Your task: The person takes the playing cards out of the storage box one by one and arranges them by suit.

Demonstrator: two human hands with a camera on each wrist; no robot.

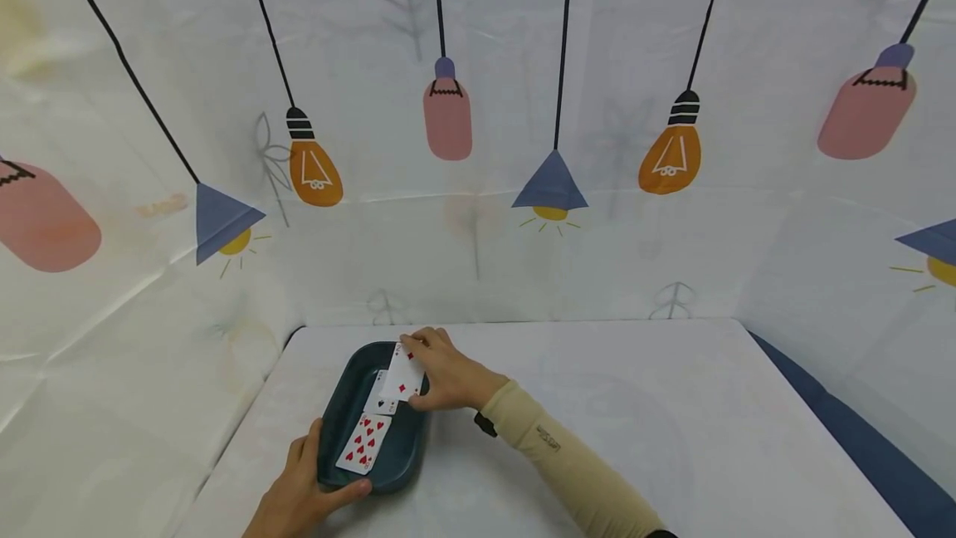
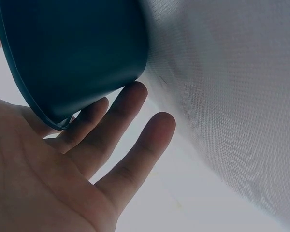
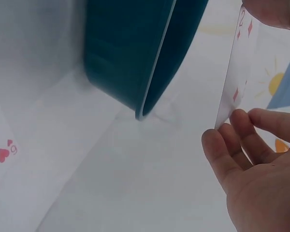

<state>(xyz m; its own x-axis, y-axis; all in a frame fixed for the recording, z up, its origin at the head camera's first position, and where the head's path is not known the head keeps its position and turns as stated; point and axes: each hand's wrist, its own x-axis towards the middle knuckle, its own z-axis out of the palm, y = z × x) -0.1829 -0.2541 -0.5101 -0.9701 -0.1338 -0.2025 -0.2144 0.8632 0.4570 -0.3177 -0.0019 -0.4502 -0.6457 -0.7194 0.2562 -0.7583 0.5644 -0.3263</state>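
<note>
A dark teal tray [image 1: 406, 448] stands on the white table, slightly angled. My left hand [image 1: 299, 480] grips its near left corner, thumb at the near rim and fingers along the outer left wall; the left wrist view shows those fingers [image 2: 128, 113] against the wall. Over the tray's far right part, my right hand [image 1: 451, 376] holds a two of diamonds [image 1: 402, 372] by its opposite short edges, between thumb and fingers. Inside lie a hearts card [image 1: 363, 443] and a black-suit card [image 1: 375, 395], which the diamond card partly covers.
White tabletop [image 1: 635, 430] extends to the right of the tray. Behind stands a pale sheet [image 1: 493, 272] printed with hanging lamps. At the left edge of the right wrist view, part of another hearts card [image 3: 2, 150] shows outside the tray.
</note>
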